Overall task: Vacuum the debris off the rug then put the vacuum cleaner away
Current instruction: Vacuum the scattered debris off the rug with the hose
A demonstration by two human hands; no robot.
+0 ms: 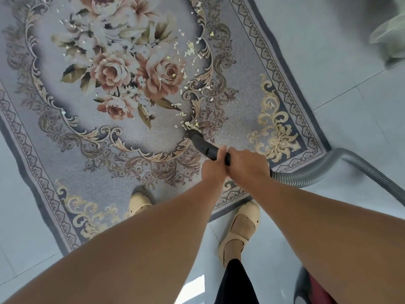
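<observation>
A grey floral rug [122, 137] lies on the tiled floor, with pale paper-like debris [191, 49] scattered across its flower centre and right scrollwork. The black vacuum nozzle [202, 144] points down onto the rug, its tip touching a small heap of scraps [191, 125]. My left hand [213, 168] and my right hand [247, 165] both grip the black tube side by side. A grey ribbed hose [317, 170] runs from behind my right hand off to the right.
Pale grey floor tiles [350, 84] surround the rug. My feet in beige shoes stand at the rug's near edge, left shoe [138, 202] on the rug, right shoe [238, 229] on the tiles. A red and dark vacuum body [306, 288] shows bottom right. A blurred greenish object [388, 34] sits top right.
</observation>
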